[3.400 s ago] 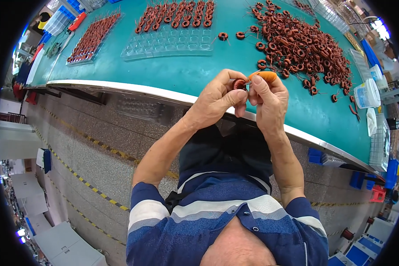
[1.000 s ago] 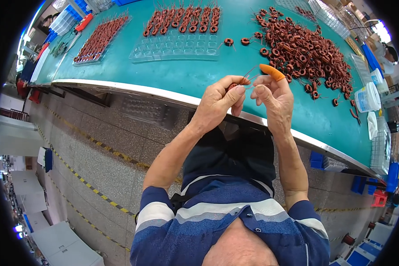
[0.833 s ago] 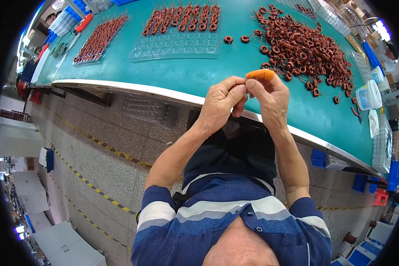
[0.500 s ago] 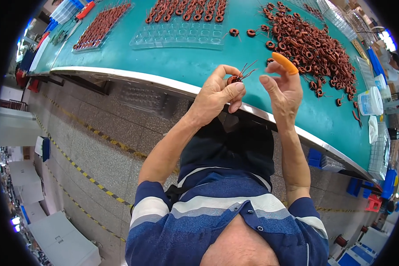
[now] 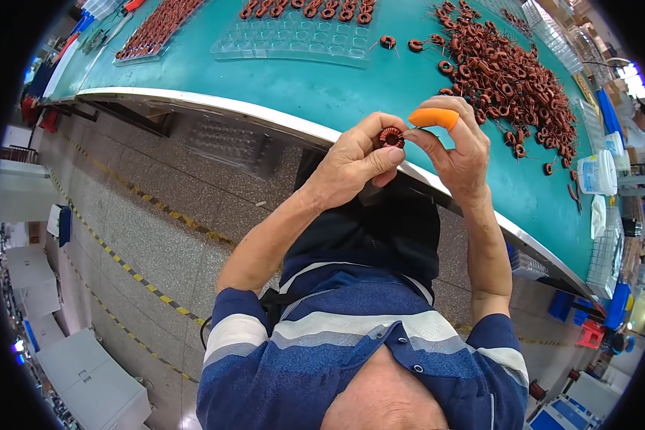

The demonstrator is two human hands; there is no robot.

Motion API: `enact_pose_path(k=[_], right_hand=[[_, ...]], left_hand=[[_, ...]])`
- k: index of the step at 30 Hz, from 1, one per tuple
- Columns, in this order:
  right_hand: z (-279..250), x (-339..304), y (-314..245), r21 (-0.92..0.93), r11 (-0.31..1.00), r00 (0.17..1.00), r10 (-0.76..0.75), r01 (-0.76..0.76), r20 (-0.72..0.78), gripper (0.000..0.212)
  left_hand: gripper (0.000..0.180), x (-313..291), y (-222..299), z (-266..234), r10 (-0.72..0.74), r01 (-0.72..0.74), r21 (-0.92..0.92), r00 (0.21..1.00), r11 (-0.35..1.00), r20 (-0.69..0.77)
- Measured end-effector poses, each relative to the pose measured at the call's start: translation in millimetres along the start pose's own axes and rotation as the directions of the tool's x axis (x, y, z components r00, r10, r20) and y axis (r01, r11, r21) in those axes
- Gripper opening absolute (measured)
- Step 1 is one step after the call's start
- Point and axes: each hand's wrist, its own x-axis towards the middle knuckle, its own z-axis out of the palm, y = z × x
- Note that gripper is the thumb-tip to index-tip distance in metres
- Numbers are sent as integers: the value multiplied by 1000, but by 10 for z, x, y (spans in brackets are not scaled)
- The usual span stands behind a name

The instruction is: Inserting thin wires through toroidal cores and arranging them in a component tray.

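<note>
Over the front edge of the green bench, my left hand [image 5: 355, 158] pinches a small copper-wound toroid coil [image 5: 392, 137] between thumb and fingers, its ring face turned up. My right hand [image 5: 460, 147] meets it from the right, thumb and fingertips closed together beside the coil, where its wire leads would be. The leads themselves are hidden by the fingers. An orange finger cot [image 5: 434, 117] covers one finger of my right hand.
A large heap of coils [image 5: 509, 79] lies on the green bench [image 5: 301, 93] at right. A clear tray [image 5: 287, 39], partly filled with coils, stands at the far middle, another full tray [image 5: 158, 29] left of it. Pliers [image 5: 575, 192] and a white tub [image 5: 596, 172] sit far right.
My right hand has moved left and closed at the coil. The coil has turned in my left hand, so its ring face shows and its leads no longer stick up in view.
</note>
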Motion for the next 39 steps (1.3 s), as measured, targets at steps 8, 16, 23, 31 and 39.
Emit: enact_pose_path(k=[8, 16, 23, 31, 39], right_hand=[[-107, 55, -28, 444, 793, 908, 348, -418, 235, 23], [-71, 52, 65, 504, 627, 804, 448, -594, 391, 23], [85, 71, 51, 534, 523, 747, 500, -664, 438, 22], [100, 380, 108, 506, 591, 776, 517, -628, 361, 34], [353, 583, 87, 464, 441, 638, 472, -768, 608, 51]], left_hand=[[25, -12, 45, -6, 47, -38, 218, 998, 975, -38], [29, -48, -28, -92, 42, -27, 354, 998, 935, -36], [28, -75, -118, -150, 78, -57, 192, 992, 980, -99], [28, -50, -69, -344, 192, -151, 249, 970, 957, -150], [38, -49, -8, -488, 229, -150, 296, 940, 943, -254]])
